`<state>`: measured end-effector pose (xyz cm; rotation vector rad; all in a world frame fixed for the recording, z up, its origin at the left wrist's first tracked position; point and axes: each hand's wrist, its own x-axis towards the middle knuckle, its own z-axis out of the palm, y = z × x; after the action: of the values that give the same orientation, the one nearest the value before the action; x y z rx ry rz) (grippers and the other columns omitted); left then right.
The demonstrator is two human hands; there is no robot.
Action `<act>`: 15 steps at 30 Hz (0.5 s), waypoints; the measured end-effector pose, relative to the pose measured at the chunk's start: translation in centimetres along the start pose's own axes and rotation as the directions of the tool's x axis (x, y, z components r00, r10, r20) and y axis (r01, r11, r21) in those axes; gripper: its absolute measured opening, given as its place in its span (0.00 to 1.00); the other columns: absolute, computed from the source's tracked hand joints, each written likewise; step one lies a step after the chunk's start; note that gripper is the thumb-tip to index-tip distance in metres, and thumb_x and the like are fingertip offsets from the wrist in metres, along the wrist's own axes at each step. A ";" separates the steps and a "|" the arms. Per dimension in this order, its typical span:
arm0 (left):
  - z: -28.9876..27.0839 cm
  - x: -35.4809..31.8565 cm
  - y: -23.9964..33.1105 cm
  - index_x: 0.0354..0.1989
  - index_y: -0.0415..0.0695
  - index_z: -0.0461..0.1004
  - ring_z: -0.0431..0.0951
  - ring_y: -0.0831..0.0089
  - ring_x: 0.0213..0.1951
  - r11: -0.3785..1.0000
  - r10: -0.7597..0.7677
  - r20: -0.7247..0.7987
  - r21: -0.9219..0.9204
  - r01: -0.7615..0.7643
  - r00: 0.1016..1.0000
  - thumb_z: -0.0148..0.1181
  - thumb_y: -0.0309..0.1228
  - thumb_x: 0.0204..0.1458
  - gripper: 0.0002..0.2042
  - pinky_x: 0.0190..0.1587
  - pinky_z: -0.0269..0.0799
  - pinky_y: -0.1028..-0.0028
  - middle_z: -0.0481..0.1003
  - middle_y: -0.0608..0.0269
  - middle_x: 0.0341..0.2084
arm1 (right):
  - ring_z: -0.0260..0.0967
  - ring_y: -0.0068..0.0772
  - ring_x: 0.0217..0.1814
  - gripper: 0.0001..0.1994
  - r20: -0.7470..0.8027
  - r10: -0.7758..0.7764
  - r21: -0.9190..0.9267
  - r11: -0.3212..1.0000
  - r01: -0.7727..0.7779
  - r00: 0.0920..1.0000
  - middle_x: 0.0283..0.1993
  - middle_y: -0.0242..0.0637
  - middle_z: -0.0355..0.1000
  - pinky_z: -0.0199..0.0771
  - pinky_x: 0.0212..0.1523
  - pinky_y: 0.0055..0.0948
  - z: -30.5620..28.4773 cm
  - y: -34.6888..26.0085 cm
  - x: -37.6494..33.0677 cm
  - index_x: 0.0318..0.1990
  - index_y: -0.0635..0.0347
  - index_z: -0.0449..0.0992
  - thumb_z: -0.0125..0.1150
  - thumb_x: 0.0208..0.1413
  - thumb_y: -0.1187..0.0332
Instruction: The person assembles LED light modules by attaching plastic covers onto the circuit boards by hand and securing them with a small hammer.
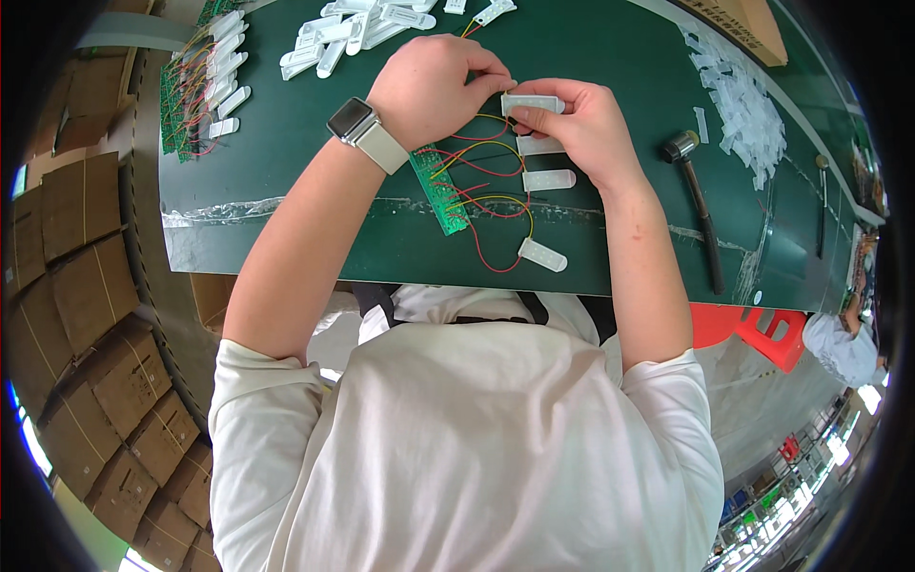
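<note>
Between the thumb and fingers of my right hand [593,129] is a small white plastic case [534,103], held level above the table. My left hand [431,81] is closed in a pinch at the case's left end, by the thin wires; what its fingertips grip is too small to make out. Red and yellow wires [496,198] run from a green circuit board [440,195], partly covered by my left wrist, to several white cases. One case [536,146] lies just under my right fingers, another [550,180] below it, and a tilted one [543,255] near the table edge.
White plastic pieces [357,29] are heaped at the far side. Wired boards with cases [214,81] line the left edge of the green table [315,234]. A hammer [699,205] lies at right, near a pile of translucent pieces [739,105]. Cartons [86,224] are stacked at left.
</note>
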<state>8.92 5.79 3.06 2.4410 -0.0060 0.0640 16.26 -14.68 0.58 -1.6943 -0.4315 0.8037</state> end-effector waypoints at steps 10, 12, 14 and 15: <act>1.8 -4.7 1.5 0.36 0.45 0.88 0.79 0.60 0.45 0.987 0.000 -0.294 0.155 0.047 0.956 0.72 0.34 0.52 0.08 0.53 0.74 0.63 0.84 0.64 0.42 | 0.80 0.23 0.39 0.13 -0.010 -0.002 0.073 0.997 0.003 1.000 0.41 0.36 0.84 0.82 0.42 0.23 0.5 0.0 -0.1 0.52 0.63 0.84 0.67 0.63 0.69; 2.4 -4.8 1.9 0.34 0.46 0.88 0.76 0.59 0.51 0.988 -0.037 -0.271 0.132 0.075 0.962 0.73 0.35 0.51 0.07 0.55 0.74 0.63 0.83 0.65 0.44 | 0.80 0.22 0.39 0.13 -0.011 -0.006 0.078 0.997 0.007 1.000 0.41 0.36 0.84 0.82 0.42 0.23 0.6 0.1 0.0 0.52 0.63 0.84 0.67 0.63 0.69; 3.2 -4.9 1.7 0.34 0.46 0.88 0.75 0.58 0.53 0.986 -0.039 -0.281 0.145 0.083 0.959 0.73 0.35 0.50 0.07 0.57 0.73 0.63 0.83 0.65 0.45 | 0.80 0.22 0.39 0.13 -0.012 -0.008 0.080 0.997 0.009 1.000 0.41 0.36 0.84 0.82 0.42 0.24 0.7 0.1 -0.1 0.52 0.63 0.84 0.67 0.63 0.70; 3.4 -4.9 1.6 0.34 0.47 0.88 0.73 0.58 0.55 0.988 -0.071 -0.255 0.117 0.103 0.964 0.74 0.35 0.49 0.07 0.59 0.72 0.62 0.82 0.65 0.46 | 0.80 0.22 0.38 0.13 -0.011 -0.010 0.079 0.997 0.011 1.000 0.40 0.36 0.84 0.82 0.42 0.24 0.8 0.0 -0.1 0.52 0.63 0.84 0.67 0.63 0.69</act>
<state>4.14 2.34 1.27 2.5423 0.2248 0.3426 15.66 -14.19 0.48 -1.6204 -0.3963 0.7937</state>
